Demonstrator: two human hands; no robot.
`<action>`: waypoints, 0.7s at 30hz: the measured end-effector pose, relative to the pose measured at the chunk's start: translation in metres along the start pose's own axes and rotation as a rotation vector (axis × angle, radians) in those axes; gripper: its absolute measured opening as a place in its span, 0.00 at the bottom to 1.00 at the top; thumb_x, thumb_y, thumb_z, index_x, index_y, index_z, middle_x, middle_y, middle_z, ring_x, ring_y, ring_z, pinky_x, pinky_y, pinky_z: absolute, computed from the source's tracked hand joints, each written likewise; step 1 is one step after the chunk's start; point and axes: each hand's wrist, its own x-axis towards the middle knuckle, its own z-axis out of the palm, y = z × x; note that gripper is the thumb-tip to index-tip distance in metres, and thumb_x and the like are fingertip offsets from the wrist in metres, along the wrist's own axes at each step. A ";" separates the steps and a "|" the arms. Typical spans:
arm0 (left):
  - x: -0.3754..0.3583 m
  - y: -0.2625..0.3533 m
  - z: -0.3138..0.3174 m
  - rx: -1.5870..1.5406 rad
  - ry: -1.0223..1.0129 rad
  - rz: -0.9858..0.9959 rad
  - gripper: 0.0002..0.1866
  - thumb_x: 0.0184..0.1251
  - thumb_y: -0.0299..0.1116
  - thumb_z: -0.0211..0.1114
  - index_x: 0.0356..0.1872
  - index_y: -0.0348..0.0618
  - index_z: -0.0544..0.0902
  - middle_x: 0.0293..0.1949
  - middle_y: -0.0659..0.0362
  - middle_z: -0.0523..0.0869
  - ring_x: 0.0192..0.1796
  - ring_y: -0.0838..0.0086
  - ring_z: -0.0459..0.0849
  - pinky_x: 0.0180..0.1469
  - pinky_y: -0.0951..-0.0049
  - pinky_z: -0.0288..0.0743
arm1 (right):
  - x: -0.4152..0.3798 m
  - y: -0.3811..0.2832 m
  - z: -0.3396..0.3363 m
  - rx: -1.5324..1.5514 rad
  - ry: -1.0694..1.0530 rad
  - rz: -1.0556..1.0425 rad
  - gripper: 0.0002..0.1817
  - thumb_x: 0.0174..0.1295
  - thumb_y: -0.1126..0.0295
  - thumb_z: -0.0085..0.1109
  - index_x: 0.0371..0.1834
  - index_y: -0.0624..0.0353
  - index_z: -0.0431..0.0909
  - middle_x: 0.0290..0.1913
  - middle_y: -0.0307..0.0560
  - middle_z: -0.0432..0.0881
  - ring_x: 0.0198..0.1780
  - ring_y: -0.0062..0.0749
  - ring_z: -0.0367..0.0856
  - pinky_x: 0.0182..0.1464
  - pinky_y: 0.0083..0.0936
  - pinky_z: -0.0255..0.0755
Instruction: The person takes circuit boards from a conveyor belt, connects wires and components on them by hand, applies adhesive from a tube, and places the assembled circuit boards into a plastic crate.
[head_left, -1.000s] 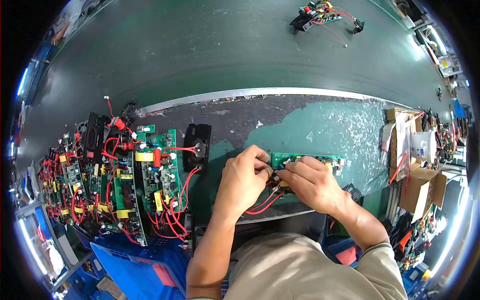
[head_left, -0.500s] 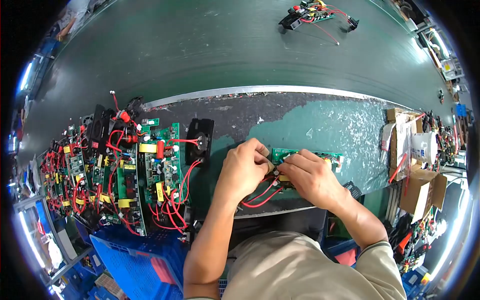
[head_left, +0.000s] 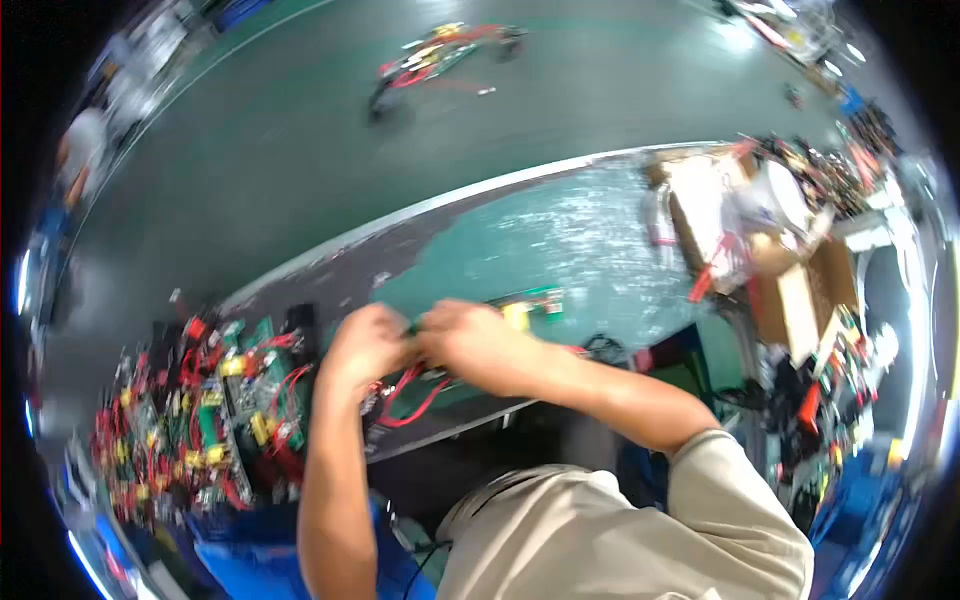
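A green circuit board with yellow parts and red wires lies at the front of the bench, partly under my hands. My left hand is closed at the board's left end, its fingers bunched against those of my other hand. My right hand comes over the board from the right, fingers closed too. Whatever sits between the fingertips is hidden and blurred by motion.
Many wired circuit boards crowd the left side above a blue crate. Cardboard boxes and a white container stand at the right. Another wired assembly lies on the far green surface. A person is at the far left.
The view has swung to the right and tilted, so bench and boxes sit further left. Both hands remain together at the board's left end, now blurred.
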 end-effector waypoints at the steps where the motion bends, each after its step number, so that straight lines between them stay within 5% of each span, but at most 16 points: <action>1: -0.001 0.005 -0.005 0.010 -0.048 -0.055 0.06 0.52 0.15 0.66 0.28 0.35 0.79 0.25 0.62 0.82 0.25 0.81 0.77 0.25 0.75 0.71 | -0.002 0.002 -0.004 -0.015 -0.043 0.027 0.14 0.54 0.74 0.65 0.45 0.63 0.83 0.37 0.52 0.81 0.45 0.51 0.81 0.51 0.43 0.77; 3: 0.007 -0.008 -0.006 -0.175 -0.021 -0.087 0.07 0.52 0.12 0.62 0.33 0.32 0.79 0.27 0.58 0.85 0.25 0.79 0.80 0.24 0.77 0.70 | -0.013 0.003 -0.058 0.082 0.163 0.191 0.14 0.59 0.73 0.65 0.48 0.63 0.83 0.44 0.54 0.83 0.51 0.54 0.82 0.55 0.42 0.77; 6: -0.008 0.009 0.007 -0.030 0.089 -0.062 0.12 0.52 0.11 0.60 0.39 0.28 0.80 0.28 0.54 0.87 0.26 0.75 0.83 0.25 0.76 0.72 | -0.058 0.043 -0.138 -0.350 0.598 0.737 0.16 0.64 0.66 0.69 0.50 0.65 0.83 0.43 0.59 0.88 0.43 0.58 0.87 0.48 0.46 0.80; 7: -0.008 0.006 0.005 -0.041 0.078 -0.026 0.13 0.52 0.11 0.60 0.41 0.28 0.79 0.29 0.53 0.87 0.26 0.75 0.84 0.26 0.75 0.73 | -0.073 0.064 -0.159 -0.403 0.475 0.983 0.17 0.64 0.62 0.70 0.44 0.67 0.83 0.44 0.64 0.88 0.46 0.59 0.87 0.50 0.46 0.79; 11: -0.005 -0.007 0.004 -0.071 0.035 0.057 0.17 0.54 0.15 0.69 0.47 0.27 0.80 0.33 0.50 0.90 0.29 0.73 0.86 0.28 0.73 0.77 | -0.129 0.155 -0.147 -0.581 0.375 1.176 0.20 0.55 0.60 0.74 0.39 0.70 0.84 0.38 0.70 0.86 0.44 0.65 0.86 0.49 0.49 0.79; 13: -0.006 -0.011 0.003 -0.035 0.026 0.097 0.16 0.57 0.16 0.68 0.48 0.29 0.80 0.35 0.50 0.90 0.31 0.74 0.86 0.32 0.74 0.79 | -0.144 0.194 -0.130 -0.480 0.521 1.174 0.21 0.53 0.61 0.73 0.37 0.71 0.84 0.35 0.68 0.86 0.36 0.62 0.85 0.42 0.48 0.78; 15: -0.015 -0.006 0.000 -0.049 0.016 0.097 0.17 0.62 0.22 0.71 0.51 0.30 0.81 0.40 0.49 0.91 0.39 0.71 0.89 0.42 0.71 0.82 | -0.137 0.176 -0.151 -0.299 0.327 1.096 0.20 0.55 0.61 0.73 0.34 0.71 0.84 0.30 0.58 0.87 0.29 0.47 0.84 0.34 0.40 0.76; 16: -0.021 -0.008 -0.001 -0.032 0.087 0.166 0.18 0.62 0.24 0.72 0.53 0.32 0.82 0.43 0.50 0.90 0.42 0.71 0.88 0.45 0.70 0.81 | -0.131 0.155 -0.156 0.025 0.492 1.034 0.14 0.59 0.63 0.72 0.34 0.66 0.85 0.25 0.44 0.84 0.25 0.27 0.80 0.29 0.27 0.70; 17: -0.027 -0.011 0.000 -0.013 0.151 0.236 0.19 0.63 0.26 0.73 0.54 0.33 0.82 0.45 0.52 0.90 0.46 0.71 0.88 0.49 0.69 0.81 | -0.128 0.137 -0.163 0.397 0.573 0.901 0.10 0.67 0.66 0.67 0.42 0.61 0.84 0.30 0.38 0.84 0.26 0.17 0.77 0.29 0.18 0.70; 19: -0.039 -0.010 0.005 0.050 0.177 0.355 0.21 0.64 0.29 0.74 0.57 0.36 0.82 0.49 0.53 0.89 0.52 0.71 0.87 0.55 0.67 0.79 | -0.114 0.104 -0.154 0.952 0.900 0.601 0.13 0.73 0.66 0.62 0.54 0.63 0.80 0.39 0.40 0.85 0.30 0.16 0.77 0.31 0.14 0.71; 21: -0.061 0.003 0.011 0.140 0.099 0.439 0.24 0.64 0.31 0.74 0.61 0.38 0.82 0.52 0.53 0.89 0.57 0.70 0.85 0.61 0.65 0.77 | -0.104 0.079 -0.139 1.080 0.967 0.595 0.16 0.75 0.66 0.60 0.58 0.65 0.77 0.43 0.43 0.85 0.34 0.17 0.79 0.33 0.12 0.73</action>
